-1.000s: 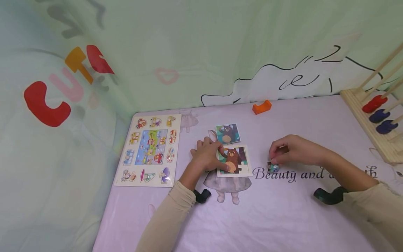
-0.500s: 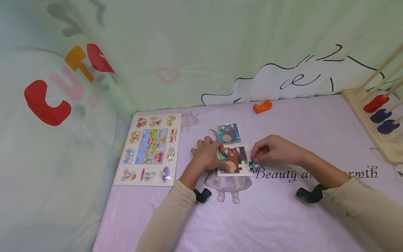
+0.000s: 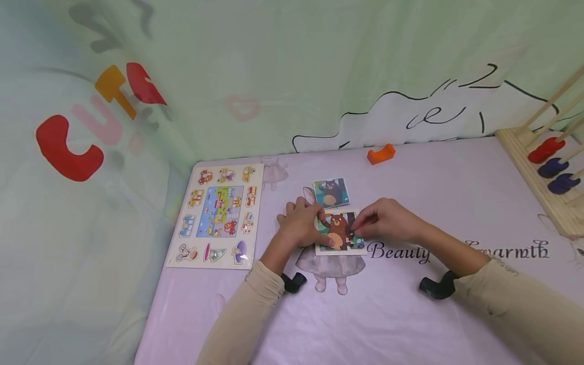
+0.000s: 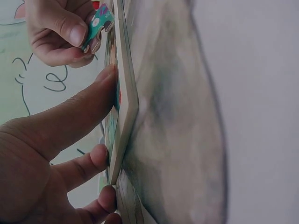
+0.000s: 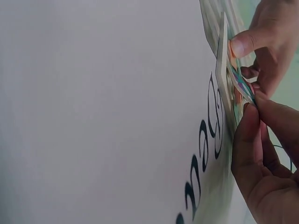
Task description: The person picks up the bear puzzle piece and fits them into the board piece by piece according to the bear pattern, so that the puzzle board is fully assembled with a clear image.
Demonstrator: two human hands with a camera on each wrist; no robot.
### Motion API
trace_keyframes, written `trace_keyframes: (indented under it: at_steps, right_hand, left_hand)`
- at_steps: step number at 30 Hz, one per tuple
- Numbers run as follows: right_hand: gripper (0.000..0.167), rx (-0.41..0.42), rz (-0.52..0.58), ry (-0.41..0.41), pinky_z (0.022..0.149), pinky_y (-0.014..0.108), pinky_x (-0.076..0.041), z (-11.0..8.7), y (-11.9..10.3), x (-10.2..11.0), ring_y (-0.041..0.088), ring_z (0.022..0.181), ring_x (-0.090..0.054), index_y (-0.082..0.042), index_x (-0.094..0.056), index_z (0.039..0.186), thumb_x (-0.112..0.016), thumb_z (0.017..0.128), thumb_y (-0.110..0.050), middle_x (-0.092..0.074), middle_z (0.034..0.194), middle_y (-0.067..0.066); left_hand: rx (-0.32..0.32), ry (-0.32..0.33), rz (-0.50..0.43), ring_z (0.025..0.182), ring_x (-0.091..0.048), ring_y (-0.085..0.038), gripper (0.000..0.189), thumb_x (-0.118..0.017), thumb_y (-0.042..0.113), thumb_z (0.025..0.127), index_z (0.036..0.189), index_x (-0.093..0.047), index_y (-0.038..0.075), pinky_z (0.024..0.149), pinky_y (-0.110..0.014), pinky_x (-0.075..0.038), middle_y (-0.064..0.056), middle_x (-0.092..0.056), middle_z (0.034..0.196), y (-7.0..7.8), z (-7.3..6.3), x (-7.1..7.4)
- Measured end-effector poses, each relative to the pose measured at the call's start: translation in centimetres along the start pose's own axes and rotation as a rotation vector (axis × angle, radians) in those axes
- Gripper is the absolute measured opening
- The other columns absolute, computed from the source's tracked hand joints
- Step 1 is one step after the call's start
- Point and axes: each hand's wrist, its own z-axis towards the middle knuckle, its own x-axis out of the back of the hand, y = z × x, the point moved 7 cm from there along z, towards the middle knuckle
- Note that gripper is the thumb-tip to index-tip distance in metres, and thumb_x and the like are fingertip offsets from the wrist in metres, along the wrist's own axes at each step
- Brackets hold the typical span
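Note:
My left hand rests on the left side of a small wooden jigsaw puzzle with a brown bear picture. Its thumb presses on the bear's belly, and other fingertips touch around the upper left edge. Between right thumb and fingers, my right hand pinches a teal puzzle piece. That piece overlaps the lower right corner of the puzzle in the head view. In both wrist views it stands tilted over the board's face. Just behind the puzzle lies a bear picture card, its near edge close to the frame.
At the left lies a wooden peg puzzle board with vehicle pieces. An orange block sits near the back of the cloth-covered table. A wooden bead rack with red and blue beads stands at the right edge.
My right hand has carried the teal puzzle piece leftward from the bare cloth to the lower right corner of the bear puzzle. The left hand has stayed on the puzzle.

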Motion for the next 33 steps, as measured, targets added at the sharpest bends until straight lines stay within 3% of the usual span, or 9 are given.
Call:
trace_keyframes:
  at_steps: [12,33]
  right_hand:
    - [0.009,-0.002,-0.045,0.025,0.065,0.023,-0.053,0.3,-0.5,-0.9,0.012,0.07,-0.064,-0.012,-0.081,0.093,-0.083,0.084,-0.013,-0.075,0.08,-0.004]
    - [0.004,-0.008,-0.16,0.04,0.063,0.024,-0.047,0.5,-1.2,-1.2,0.013,0.073,-0.057,-0.012,-0.08,0.089,-0.081,0.085,-0.011,-0.071,0.076,-0.006]
  left_hand:
    - [-0.004,0.0,0.01,0.114,-0.039,-0.028,0.05,-0.092,0.051,0.068,0.096,-0.058,0.028,0.091,-0.053,-0.036,-0.004,-0.046,0.124,0.0,0.1,0.0]
    - [0.007,-0.007,0.014,0.114,-0.038,-0.029,0.051,-0.092,0.051,0.068,0.097,-0.058,0.027,0.092,-0.053,-0.036,-0.005,-0.046,0.125,0.1,0.0,0.0]
